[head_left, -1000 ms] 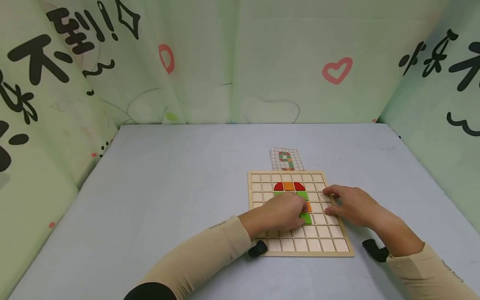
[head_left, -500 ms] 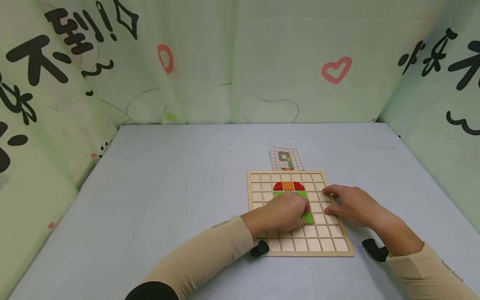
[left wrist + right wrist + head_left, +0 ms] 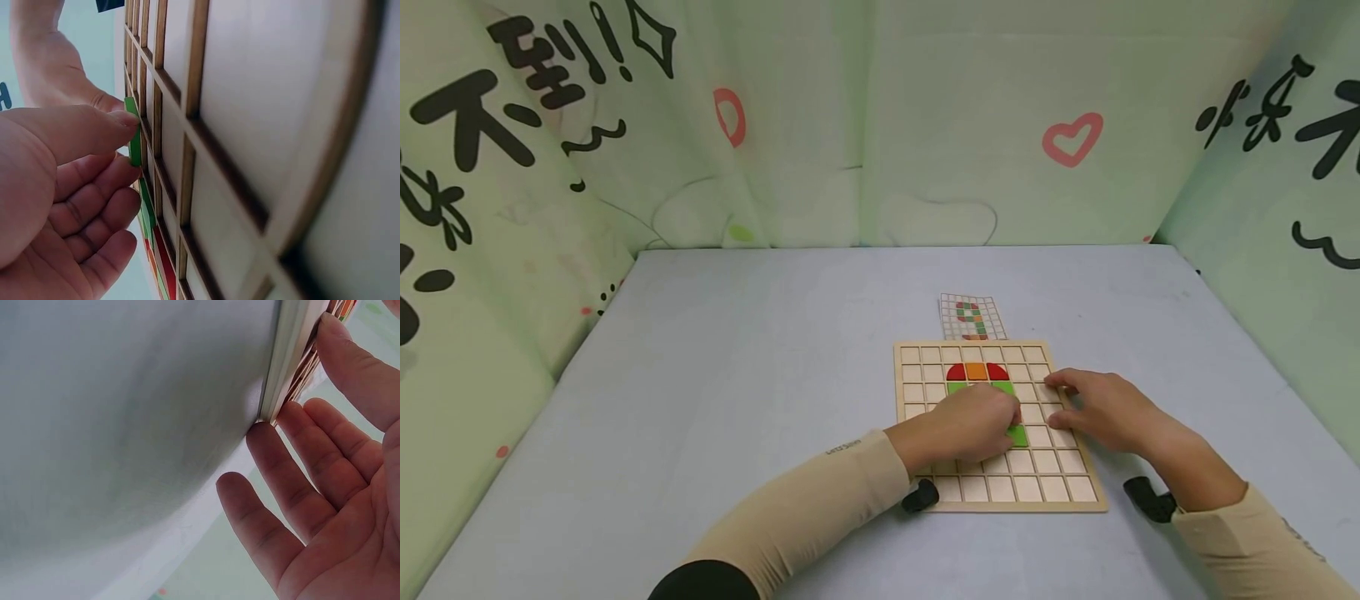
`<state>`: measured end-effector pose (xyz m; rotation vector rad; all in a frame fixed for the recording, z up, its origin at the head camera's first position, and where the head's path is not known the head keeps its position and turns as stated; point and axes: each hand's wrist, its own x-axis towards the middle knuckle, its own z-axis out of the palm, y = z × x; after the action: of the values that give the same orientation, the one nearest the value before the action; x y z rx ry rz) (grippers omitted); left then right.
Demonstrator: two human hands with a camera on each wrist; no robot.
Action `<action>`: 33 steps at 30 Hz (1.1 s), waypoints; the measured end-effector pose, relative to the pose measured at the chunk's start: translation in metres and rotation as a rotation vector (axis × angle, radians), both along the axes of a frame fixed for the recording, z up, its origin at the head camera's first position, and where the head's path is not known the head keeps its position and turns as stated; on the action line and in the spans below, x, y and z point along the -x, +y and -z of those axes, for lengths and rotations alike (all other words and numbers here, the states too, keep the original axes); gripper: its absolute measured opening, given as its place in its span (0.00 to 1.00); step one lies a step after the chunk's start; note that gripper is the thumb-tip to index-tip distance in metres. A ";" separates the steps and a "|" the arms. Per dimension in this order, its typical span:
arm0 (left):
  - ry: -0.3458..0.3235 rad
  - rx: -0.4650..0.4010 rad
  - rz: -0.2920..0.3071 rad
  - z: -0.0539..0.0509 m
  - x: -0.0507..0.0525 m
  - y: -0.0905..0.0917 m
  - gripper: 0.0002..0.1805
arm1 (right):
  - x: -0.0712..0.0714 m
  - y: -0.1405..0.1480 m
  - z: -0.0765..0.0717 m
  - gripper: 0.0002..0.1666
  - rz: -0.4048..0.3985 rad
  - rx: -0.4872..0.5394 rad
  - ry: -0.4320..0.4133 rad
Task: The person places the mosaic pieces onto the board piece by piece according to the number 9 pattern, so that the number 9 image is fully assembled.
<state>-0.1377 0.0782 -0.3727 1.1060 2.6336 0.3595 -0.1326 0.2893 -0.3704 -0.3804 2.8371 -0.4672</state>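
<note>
The left hand [image 3: 972, 422] reaches over a wooden grid board [image 3: 1067, 507] and pinches a green tile between thumb and fingers. In the left wrist view this tile [image 3: 133, 150] stands upright, its edge at the grid. The head view shows a green tile [image 3: 1018, 436] by the same fingertips. At the board's right edge rests the right hand [image 3: 1108, 410], thumb and fingers apart and touching the frame. In the board's upper part lie an orange tile [image 3: 976, 372] between two red rounded ones and, just below, green tiles [image 3: 1003, 388]; the left hand hides other squares.
Behind the board lies a small printed grid card [image 3: 951, 317] with a coloured pattern. A green curtain [image 3: 940, 150] surrounds the white table [image 3: 760, 333]. Black wrist-worn devices sit near both wrists, the left one over the board's near left corner.
The left hand has shifted very slightly right, now covering the orange tile that showed beside its fingers. The green tile at its fingertips moved slightly right. The right hand stays at the board's edge.
</note>
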 end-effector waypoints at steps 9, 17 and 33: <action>0.023 -0.001 -0.002 -0.001 -0.001 0.002 0.09 | 0.001 0.001 -0.001 0.34 -0.009 0.002 -0.010; 0.032 0.026 0.008 -0.001 -0.001 0.003 0.09 | 0.000 0.001 -0.001 0.34 -0.012 0.005 -0.001; 0.022 0.004 0.014 0.000 0.000 0.007 0.10 | 0.000 0.001 0.001 0.33 -0.010 0.007 0.003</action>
<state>-0.1376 0.0849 -0.3732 1.1322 2.6430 0.3418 -0.1330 0.2908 -0.3713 -0.3969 2.8363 -0.4744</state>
